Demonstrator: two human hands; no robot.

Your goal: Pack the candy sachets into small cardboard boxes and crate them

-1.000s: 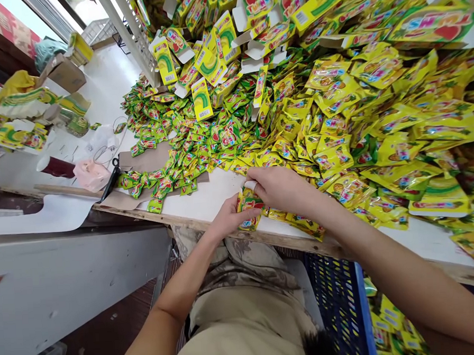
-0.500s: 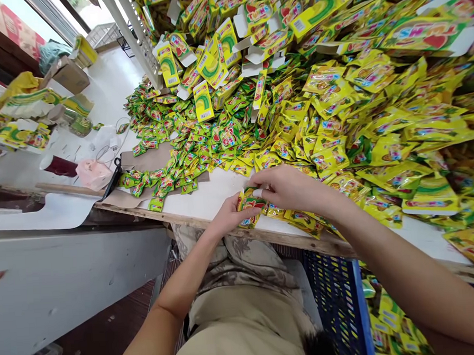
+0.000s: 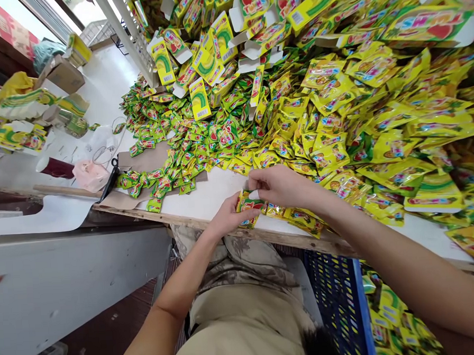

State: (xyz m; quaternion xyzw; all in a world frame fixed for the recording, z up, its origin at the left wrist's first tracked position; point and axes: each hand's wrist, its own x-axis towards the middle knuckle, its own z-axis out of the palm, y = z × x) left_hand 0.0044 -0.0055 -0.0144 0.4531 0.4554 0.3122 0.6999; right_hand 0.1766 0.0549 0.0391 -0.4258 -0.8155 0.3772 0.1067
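Observation:
My left hand [image 3: 231,216] holds a small yellow, green and red carton [image 3: 246,204] at the table's front edge, with the thumb across its printed face. At the carton's upper right side is my right hand [image 3: 279,186], its fingers curled together. Something small and white shows at those fingertips; I cannot tell whether it is a carton flap or a finger cover. Yellow sachets [image 3: 303,219] lie just right of the carton, under the right wrist. Beyond the hands spread small green-and-red sachets [image 3: 191,148] and a large heap of yellow sachets [image 3: 329,125].
Several yellow cartons [image 3: 199,98], some with open white flaps, lie on the heap. A blue crate [image 3: 334,294] stands below the table edge on the right. Leftward are a dark red cup [image 3: 56,167], a pink plastic bag [image 3: 89,175] and a brown cardboard box [image 3: 65,75].
My right hand has shifted slightly left at the carton's top, its fingers more curled. My left hand keeps its hold. The view has moved a little.

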